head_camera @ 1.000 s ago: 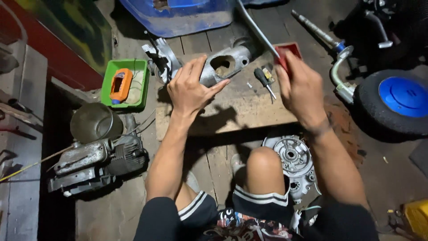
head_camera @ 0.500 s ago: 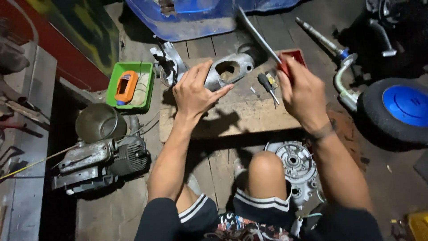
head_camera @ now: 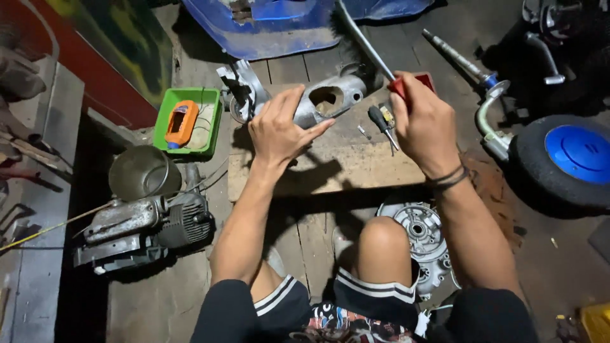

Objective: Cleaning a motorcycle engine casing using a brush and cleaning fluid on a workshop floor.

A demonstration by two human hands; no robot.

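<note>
The grey metal casing (head_camera: 330,101) lies on the wooden board (head_camera: 330,168), its long axis running left to right and tilting slightly far at the right end. The left hand (head_camera: 279,130) rests open on its near left part. The right hand (head_camera: 422,124) grips a red-handled tool (head_camera: 406,86) whose long shaft points far-left. A small screwdriver (head_camera: 381,124) lies just right of the casing.

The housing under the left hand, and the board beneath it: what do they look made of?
The housing looks like cast metal, probably aluminium: dull silver-grey, bare, with soft highlights. The board looks like raw unfinished wood: pale tan, matte, stained. The left hand rests on the housing.
</note>
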